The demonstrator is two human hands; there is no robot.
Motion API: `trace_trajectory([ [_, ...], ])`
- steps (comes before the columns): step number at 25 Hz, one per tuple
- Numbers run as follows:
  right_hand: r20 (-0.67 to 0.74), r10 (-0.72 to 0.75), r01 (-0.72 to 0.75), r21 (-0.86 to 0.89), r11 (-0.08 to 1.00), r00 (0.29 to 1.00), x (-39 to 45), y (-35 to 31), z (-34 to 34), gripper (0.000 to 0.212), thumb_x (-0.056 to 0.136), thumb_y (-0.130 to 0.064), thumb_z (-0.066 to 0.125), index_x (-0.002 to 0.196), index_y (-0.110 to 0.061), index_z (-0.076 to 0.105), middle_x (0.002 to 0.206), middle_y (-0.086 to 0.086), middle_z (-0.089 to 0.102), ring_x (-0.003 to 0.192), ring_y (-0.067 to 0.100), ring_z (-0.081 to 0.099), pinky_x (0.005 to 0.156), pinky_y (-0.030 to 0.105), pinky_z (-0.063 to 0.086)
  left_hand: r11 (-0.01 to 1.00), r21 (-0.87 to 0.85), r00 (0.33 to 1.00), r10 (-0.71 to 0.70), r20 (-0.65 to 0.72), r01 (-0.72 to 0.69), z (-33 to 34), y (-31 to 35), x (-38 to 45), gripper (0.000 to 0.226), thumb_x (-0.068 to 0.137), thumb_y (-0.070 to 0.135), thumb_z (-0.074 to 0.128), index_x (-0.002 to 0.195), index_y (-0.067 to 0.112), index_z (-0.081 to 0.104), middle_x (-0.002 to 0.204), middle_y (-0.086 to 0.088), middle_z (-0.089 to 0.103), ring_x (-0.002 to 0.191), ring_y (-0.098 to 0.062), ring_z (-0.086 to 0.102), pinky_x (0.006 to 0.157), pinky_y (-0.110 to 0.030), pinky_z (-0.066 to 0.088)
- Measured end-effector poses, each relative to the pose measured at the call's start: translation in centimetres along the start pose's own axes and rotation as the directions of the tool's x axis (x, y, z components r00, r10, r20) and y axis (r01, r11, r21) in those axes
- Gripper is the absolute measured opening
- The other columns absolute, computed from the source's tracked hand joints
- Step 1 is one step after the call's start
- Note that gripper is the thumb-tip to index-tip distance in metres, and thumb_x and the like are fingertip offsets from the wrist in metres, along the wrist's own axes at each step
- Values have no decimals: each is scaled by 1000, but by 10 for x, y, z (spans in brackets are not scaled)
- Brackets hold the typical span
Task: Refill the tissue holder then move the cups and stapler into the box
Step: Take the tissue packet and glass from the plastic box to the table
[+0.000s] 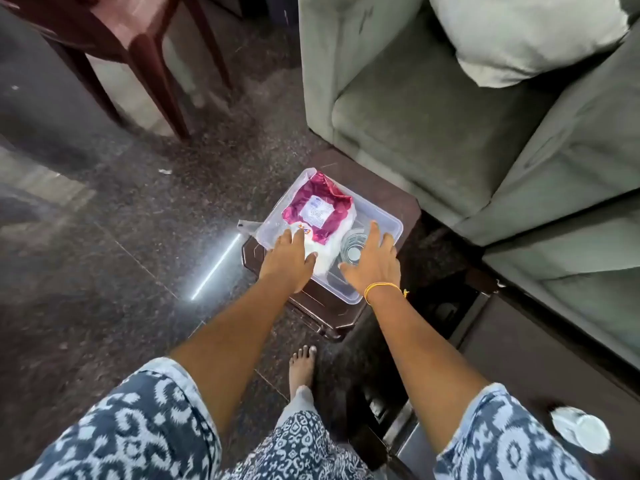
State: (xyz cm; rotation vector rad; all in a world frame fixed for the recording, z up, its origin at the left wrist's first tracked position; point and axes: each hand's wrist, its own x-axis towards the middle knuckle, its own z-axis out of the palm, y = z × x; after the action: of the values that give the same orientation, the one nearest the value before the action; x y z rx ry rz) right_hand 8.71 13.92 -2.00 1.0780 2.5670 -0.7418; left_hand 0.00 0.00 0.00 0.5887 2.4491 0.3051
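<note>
a shallow, clear plastic rectangular box (388,223) sits on a small dark wooden stool with cut corners (308,306), low enough that the person bends over it with both arms stretched down. the left hand (289,259) lies flat, fingers spread, on a soft white tissue packet with a glossy magenta wrapper and a white label (317,211), which fills the far and left part of the box, probably to steady or lift it. the right hand (372,261) is open over a clear ribbed cup (353,245) lying in the box's near right corner; whether it grips the cup cannot be told. the hands are apart, neither visibly clamped. no stapler or tissue holder is visible. a crumpled white round object (580,429) rests on a dark surface by the right sleeve.
</note>
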Motion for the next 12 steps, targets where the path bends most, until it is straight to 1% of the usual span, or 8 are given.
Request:
trace_trajectory([
  [2, -35, -20, 20, 2, 1000, 999, 11, 4, 9, 109, 68, -45, 77, 150, -17, 10, 142, 17, 34, 125, 37, 46, 98, 47, 45, 999, -31, 1000, -21, 23, 22, 7, -5, 20, 64, 97, 36, 44, 150, 16, 17, 160, -17, 15, 143, -35, 28, 110, -50, 33],
  [4, -94, -54, 53, -14, 998, 994, 17, 13, 21, 106, 66, -46, 77, 149, -16, 18, 133, 14, 41, 115, 35, 53, 91, 45, 49, 998, -23, 997, -63, 50, 64, 18, -9, 36, 70, 96, 36, 48, 152, 15, 11, 161, -18, 10, 143, -36, 29, 110, -50, 34],
  [6, -162, -71, 77, 33, 996, 984, 20, 15, 30, 103, 64, -44, 77, 147, -15, 23, 129, 11, 42, 112, 33, 53, 87, 42, 52, 994, -8, 992, -112, 67, 112, 27, -7, 49, 87, 90, 40, 58, 153, 13, 3, 159, -20, 14, 141, -38, 32, 111, -48, 35],
  [7, -184, -80, 91, 55, 994, 980, 20, 16, 32, 102, 64, -43, 77, 146, -14, 24, 128, 10, 42, 112, 32, 53, 86, 41, 53, 990, -19, 989, -135, 66, 136, 30, -5, 53, 96, 85, 43, 63, 152, 12, 1, 156, -22, 21, 139, -39, 35, 111, -48, 37],
  [8, -200, -89, 104, 66, 992, 976, 21, 16, 34, 101, 64, -43, 77, 146, -14, 26, 127, 10, 42, 112, 31, 52, 85, 40, 53, 986, -39, 986, -159, 51, 161, 31, -3, 58, 103, 81, 46, 67, 152, 10, 2, 152, -23, 30, 136, -39, 39, 109, -47, 38],
  [9, -210, -95, 111, 66, 992, 973, 21, 18, 35, 100, 64, -43, 77, 145, -13, 27, 126, 10, 42, 111, 31, 52, 84, 40, 53, 980, -73, 983, -182, 19, 183, 33, 0, 62, 105, 78, 48, 69, 151, 9, 6, 147, -23, 37, 133, -39, 42, 108, -48, 39],
  [10, -217, -98, 115, 66, 991, 971, 21, 18, 35, 99, 63, -43, 77, 144, -13, 27, 125, 10, 43, 110, 31, 53, 83, 39, 53, 974, -110, 979, -204, -21, 200, 33, 1, 66, 102, 77, 49, 69, 150, 7, 12, 142, -23, 43, 130, -39, 44, 107, -48, 40],
  [12, -213, -91, 109, 71, 992, 973, 21, 18, 35, 99, 63, -43, 77, 144, -13, 28, 124, 9, 43, 109, 30, 53, 82, 40, 54, 955, -206, 967, -236, -99, 212, 32, 2, 72, 90, 78, 47, 67, 144, 4, 25, 134, -23, 50, 126, -40, 47, 105, -48, 41],
])
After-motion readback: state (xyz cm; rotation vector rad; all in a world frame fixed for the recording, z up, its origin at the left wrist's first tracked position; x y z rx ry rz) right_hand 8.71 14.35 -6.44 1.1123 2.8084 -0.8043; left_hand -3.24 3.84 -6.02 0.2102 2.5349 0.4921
